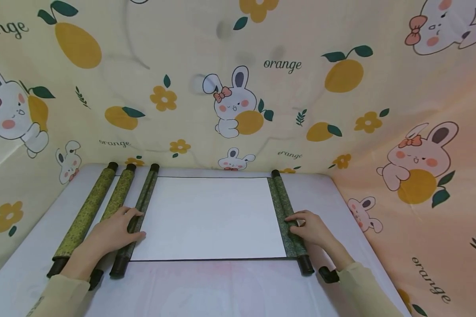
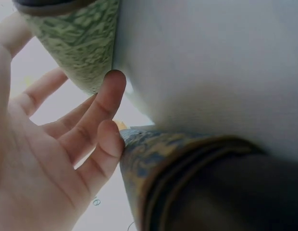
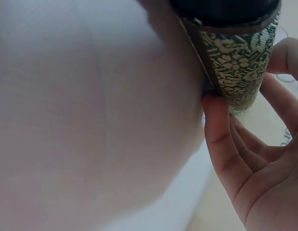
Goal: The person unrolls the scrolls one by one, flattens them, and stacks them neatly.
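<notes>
A hanging scroll (image 1: 210, 218) with blank white paper, green patterned end bands and black roller knobs lies partly unrolled on the table. My left hand (image 1: 117, 231) grips its left roll, thumb on the paper side and fingers across the other side. In the left wrist view, that green roll (image 2: 81, 48) sits between thumb and fingers. At the other end my right hand (image 1: 310, 226) holds the right roll, fingertips on its top. The right wrist view shows this patterned roll (image 3: 238, 62) between thumb and fingers.
Two rolled scrolls lie to the left: an olive one (image 1: 88, 209) outermost and another (image 1: 119, 191) partly behind my left hand. A small black object (image 1: 328, 275) is beside the right cuff. The white tabletop (image 1: 206, 288) meets a patterned cloth backdrop (image 1: 190, 57) at the far edge.
</notes>
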The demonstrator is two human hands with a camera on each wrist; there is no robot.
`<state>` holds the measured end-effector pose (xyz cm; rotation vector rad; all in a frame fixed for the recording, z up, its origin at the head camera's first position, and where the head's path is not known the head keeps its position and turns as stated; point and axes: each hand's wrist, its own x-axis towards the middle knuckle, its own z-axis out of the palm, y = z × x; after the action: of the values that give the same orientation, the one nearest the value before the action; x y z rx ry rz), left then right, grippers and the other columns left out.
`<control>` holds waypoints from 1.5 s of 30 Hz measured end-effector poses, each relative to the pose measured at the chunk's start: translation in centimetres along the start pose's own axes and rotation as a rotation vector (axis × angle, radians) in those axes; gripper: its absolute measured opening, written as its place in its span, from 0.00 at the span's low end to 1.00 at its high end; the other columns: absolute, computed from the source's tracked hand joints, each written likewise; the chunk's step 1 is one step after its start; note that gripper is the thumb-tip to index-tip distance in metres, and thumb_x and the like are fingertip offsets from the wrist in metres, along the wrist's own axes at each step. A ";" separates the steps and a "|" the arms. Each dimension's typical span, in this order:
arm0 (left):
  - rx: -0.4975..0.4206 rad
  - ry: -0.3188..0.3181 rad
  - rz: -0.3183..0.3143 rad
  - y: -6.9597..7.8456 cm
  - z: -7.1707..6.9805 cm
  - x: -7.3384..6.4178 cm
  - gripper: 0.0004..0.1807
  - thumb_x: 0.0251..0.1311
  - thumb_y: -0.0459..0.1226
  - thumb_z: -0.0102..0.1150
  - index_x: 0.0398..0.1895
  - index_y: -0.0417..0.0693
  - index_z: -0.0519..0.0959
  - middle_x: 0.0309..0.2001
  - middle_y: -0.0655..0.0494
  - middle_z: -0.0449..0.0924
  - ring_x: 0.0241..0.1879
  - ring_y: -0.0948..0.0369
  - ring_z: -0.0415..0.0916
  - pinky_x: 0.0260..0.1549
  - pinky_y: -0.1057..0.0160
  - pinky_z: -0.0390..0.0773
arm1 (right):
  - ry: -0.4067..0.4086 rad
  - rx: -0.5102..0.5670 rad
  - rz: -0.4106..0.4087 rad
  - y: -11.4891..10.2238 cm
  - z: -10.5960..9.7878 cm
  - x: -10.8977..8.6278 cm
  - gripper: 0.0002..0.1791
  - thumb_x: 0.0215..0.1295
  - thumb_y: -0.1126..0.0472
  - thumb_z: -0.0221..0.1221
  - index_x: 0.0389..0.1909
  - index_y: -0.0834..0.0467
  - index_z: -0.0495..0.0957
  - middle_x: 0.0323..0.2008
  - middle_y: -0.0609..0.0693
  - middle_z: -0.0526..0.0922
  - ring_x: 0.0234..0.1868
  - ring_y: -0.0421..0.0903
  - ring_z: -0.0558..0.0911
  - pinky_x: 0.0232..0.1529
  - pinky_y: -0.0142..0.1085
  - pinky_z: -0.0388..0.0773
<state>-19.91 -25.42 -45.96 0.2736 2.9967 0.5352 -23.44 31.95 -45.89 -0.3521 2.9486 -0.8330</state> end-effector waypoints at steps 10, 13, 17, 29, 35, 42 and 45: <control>-0.024 -0.002 0.008 0.0 -0.1 0.2 0.41 0.54 0.49 0.78 0.62 0.31 0.72 0.62 0.23 0.70 0.46 0.35 0.80 0.33 0.42 0.82 | -0.001 0.018 0.017 1.1 -0.4 -0.6 0.18 0.59 0.55 0.76 0.50 0.52 0.88 0.60 0.64 0.78 0.34 0.45 0.82 0.37 0.44 0.79; -0.032 -0.001 0.014 -0.1 -0.1 0.2 0.38 0.57 0.44 0.75 0.62 0.28 0.71 0.62 0.23 0.70 0.50 0.33 0.79 0.37 0.40 0.82 | 0.008 0.024 0.011 1.4 -0.6 -0.9 0.19 0.60 0.55 0.75 0.52 0.53 0.87 0.61 0.65 0.78 0.35 0.45 0.82 0.37 0.44 0.79; -0.046 -0.007 0.003 -0.1 0.0 0.2 0.37 0.58 0.42 0.73 0.62 0.25 0.69 0.59 0.24 0.71 0.48 0.35 0.79 0.38 0.40 0.81 | 0.028 0.007 0.020 2.1 -0.7 -1.2 0.21 0.62 0.56 0.74 0.55 0.54 0.86 0.62 0.65 0.78 0.37 0.48 0.83 0.39 0.47 0.80; -0.090 -0.039 0.080 0.9 0.5 0.5 0.33 0.60 0.39 0.68 0.69 0.38 0.75 0.66 0.19 0.62 0.46 0.34 0.80 0.31 0.45 0.80 | 0.057 -0.019 0.038 3.5 -1.6 -1.7 0.25 0.63 0.58 0.72 0.62 0.56 0.82 0.63 0.67 0.78 0.41 0.53 0.85 0.40 0.49 0.82; -0.119 -0.021 0.136 1.3 0.9 0.7 0.29 0.60 0.36 0.67 0.65 0.37 0.78 0.65 0.18 0.61 0.59 0.25 0.70 0.45 0.34 0.79 | 0.072 -0.012 0.046 3.8 -1.8 -1.9 0.25 0.64 0.59 0.72 0.62 0.56 0.82 0.62 0.66 0.79 0.41 0.52 0.85 0.38 0.46 0.81; -0.134 -0.005 0.128 1.3 1.1 0.6 0.29 0.60 0.35 0.66 0.66 0.36 0.77 0.65 0.19 0.61 0.58 0.27 0.72 0.44 0.35 0.80 | 0.059 -0.013 0.042 3.9 -1.6 -2.3 0.26 0.64 0.58 0.72 0.63 0.57 0.81 0.62 0.68 0.78 0.41 0.52 0.85 0.40 0.48 0.82; -0.146 -0.030 0.110 1.5 1.3 0.4 0.29 0.61 0.35 0.66 0.67 0.36 0.76 0.66 0.19 0.59 0.54 0.30 0.76 0.39 0.40 0.81 | 0.062 -0.012 0.042 3.9 -1.6 -2.7 0.26 0.65 0.58 0.71 0.64 0.56 0.81 0.63 0.67 0.77 0.42 0.53 0.85 0.41 0.50 0.82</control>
<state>-19.91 -23.58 -46.65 0.4325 2.9070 0.7494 -21.83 36.64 -46.64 -0.2682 3.0080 -0.8359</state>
